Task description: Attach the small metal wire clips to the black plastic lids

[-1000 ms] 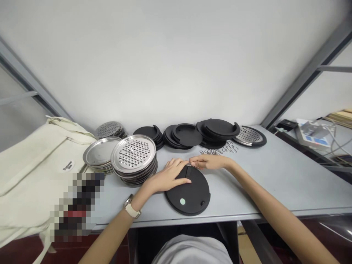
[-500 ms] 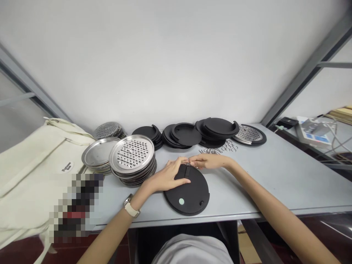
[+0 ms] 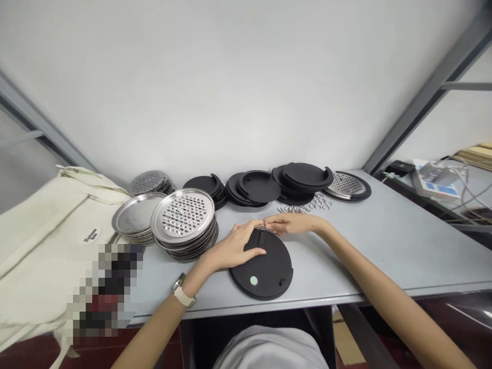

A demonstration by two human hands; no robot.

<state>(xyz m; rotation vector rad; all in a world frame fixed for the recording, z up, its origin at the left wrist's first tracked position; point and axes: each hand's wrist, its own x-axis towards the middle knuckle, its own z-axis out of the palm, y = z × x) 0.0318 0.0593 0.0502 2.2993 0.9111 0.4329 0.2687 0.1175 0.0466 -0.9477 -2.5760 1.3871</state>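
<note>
A black round disc (image 3: pixel 265 279) lies flat near the table's front edge, with a pale green dot and a small knob on it. At its far edge is a short black strap (image 3: pixel 262 239) with a small metal ring or clip (image 3: pixel 263 228). My left hand (image 3: pixel 234 247) lies over the disc's left side, thumb across its face, fingertips closed at the metal piece. From the right, my right hand (image 3: pixel 294 224) pinches the same metal piece, its fingertips meeting the left ones. Fingers partly cover the metal, so its exact shape is hidden.
Stacked steel grater plates (image 3: pixel 182 215) and metal plates (image 3: pixel 136 214) stand left. Behind are black discs (image 3: pixel 263 187), metal clips (image 3: pixel 294 209), rings (image 3: pixel 321 203) and a grater in a black holder (image 3: pixel 348 185). Cream fabric (image 3: pixel 42 246) lies left, a power strip (image 3: pixel 436 182) right.
My right fingertips have shifted slightly at the metal piece, which now sits lower and closer along the disc's edge. The disc and my left hand stay nearly still; the view has tilted slightly.
</note>
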